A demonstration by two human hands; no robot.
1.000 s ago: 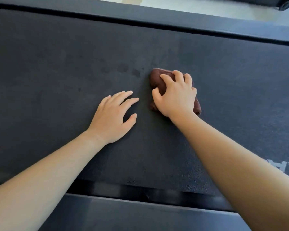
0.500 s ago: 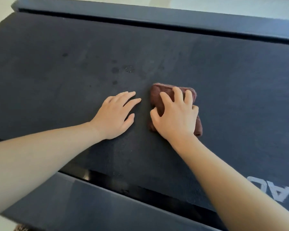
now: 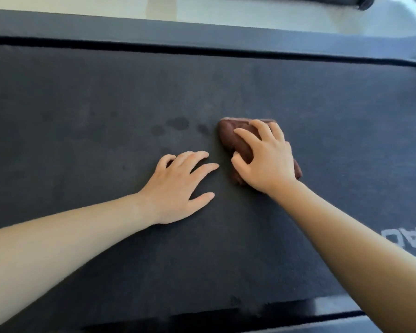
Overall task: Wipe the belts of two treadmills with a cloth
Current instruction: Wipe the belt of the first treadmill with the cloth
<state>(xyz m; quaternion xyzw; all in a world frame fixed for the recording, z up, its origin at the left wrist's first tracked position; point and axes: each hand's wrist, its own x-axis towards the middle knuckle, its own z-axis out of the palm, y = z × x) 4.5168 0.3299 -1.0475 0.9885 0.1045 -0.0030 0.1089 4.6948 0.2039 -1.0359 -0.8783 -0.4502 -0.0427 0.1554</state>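
Since half a second ago the right hand has pushed the cloth away from the person, so the brown wad now lies level with the dark spots and just right of them, at the middle of the frame. Its fingers are curled over the bunched cloth, with the thumb tucked against the cloth's left side, grasping it and bearing it down on the belt. The left hand lies palm down on the belt just left of the cloth, fingers spread and released, holding nothing; it looks like a brace. To do this stroke well, I judge the cloth should be swept leftward over the spots with steady downward pressure, in overlapping passes. It should be kept flat enough that fresh fabric meets the belt, and the bracing hand shifted clear of the path. The belt is dark, matte and finely textured, with faint smudges toward the left of the frame and white lettering at the right edge. A dark far rail runs along the top and a glossier near rail along the bottom. Pale floor shows beyond. No second treadmill can be made out for certain.
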